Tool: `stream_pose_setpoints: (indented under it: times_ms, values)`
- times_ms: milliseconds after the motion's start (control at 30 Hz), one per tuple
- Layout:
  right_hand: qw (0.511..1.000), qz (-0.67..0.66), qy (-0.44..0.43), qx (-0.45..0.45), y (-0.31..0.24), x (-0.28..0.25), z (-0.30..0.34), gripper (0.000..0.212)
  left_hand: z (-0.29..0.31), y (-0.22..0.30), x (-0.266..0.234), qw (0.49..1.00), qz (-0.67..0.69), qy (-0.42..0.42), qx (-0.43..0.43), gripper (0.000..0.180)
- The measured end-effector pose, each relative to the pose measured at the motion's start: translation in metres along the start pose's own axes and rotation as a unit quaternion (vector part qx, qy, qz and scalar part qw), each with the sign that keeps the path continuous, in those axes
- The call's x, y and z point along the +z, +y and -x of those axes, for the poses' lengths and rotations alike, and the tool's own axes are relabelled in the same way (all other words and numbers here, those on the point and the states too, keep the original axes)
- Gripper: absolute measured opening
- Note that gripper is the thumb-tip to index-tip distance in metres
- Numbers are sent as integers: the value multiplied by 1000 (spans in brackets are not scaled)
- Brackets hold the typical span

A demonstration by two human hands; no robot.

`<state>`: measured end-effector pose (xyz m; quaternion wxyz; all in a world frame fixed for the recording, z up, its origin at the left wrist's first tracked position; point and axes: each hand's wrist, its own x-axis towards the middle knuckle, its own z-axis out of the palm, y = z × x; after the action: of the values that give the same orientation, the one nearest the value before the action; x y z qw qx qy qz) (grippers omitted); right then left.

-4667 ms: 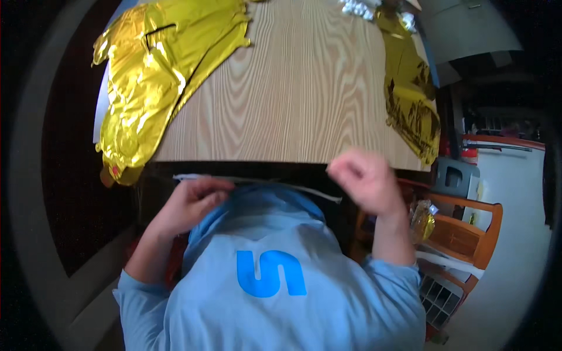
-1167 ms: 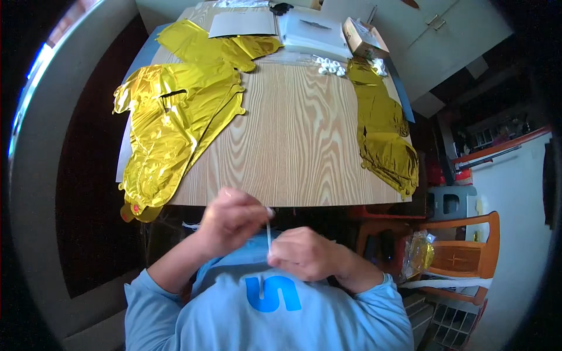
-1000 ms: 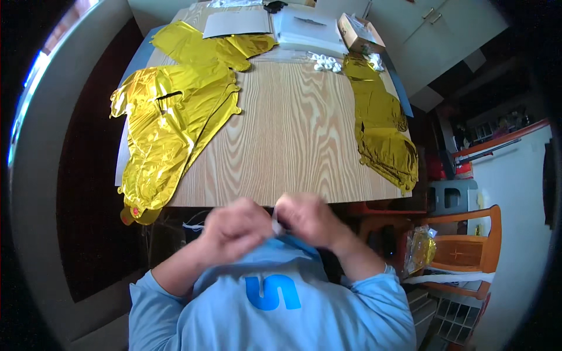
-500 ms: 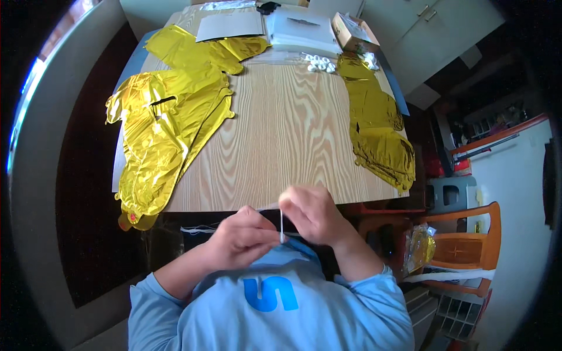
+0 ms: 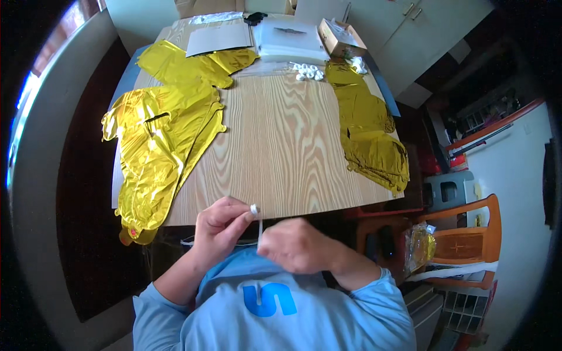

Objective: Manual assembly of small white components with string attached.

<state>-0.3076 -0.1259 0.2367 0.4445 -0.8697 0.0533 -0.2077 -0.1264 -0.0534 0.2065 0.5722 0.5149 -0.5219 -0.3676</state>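
My left hand (image 5: 218, 227) pinches the top of a thin white strip (image 5: 258, 225) close to my chest, at the near edge of a wooden table (image 5: 281, 152). A small white roll sits at the strip's upper end between my fingertips. My right hand (image 5: 295, 245) is closed around the strip's lower end, just below and right of the left hand. Flat gold foil balloons (image 5: 161, 146) lie on the table's left side, and more gold foil balloons (image 5: 372, 137) lie along its right side.
At the table's far end lie white sheets (image 5: 219, 38), a clear plastic packet (image 5: 290, 41), a small open cardboard box (image 5: 339, 38) and several small white pieces (image 5: 307, 71). An orange wooden chair (image 5: 462, 245) holding a gold foil bag (image 5: 421, 248) stands at the right.
My hands came together from wide apart at my chest and now hold the strip upright between them. The view has tilted so more of the table's far end shows.
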Motion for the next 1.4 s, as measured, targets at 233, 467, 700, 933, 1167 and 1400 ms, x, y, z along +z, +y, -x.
stream_pose_setpoints:
  times_ms: [233, 467, 700, 933, 1167, 1400]
  values:
    - [992, 16, 120, 26, 5, -30, -15, 12, 10, -6, 9, 945, -163, -212, 188, 14]
    - [987, -104, -30, 115, 33, 20, 13, 16, 2, -5, -8, 990, -46, -47, 128, 8]
    - [987, 2, 102, 123, 29, -12, -12, 10, 6, -9, 3, 963, -112, -117, 216, 23]
    - [993, -50, 73, 76, 13, -14, -9, 11, 15, -13, -4, 979, -60, -149, 126, 17]
    - [1000, -19, 8, 21, 7, -13, -2, 14, 11, -23, -6, 974, -138, -114, 137, 13]
    - [997, -60, -53, -6, 10, 3, 7, 8, 2, -13, -6, 993, -77, -54, 64, 14]
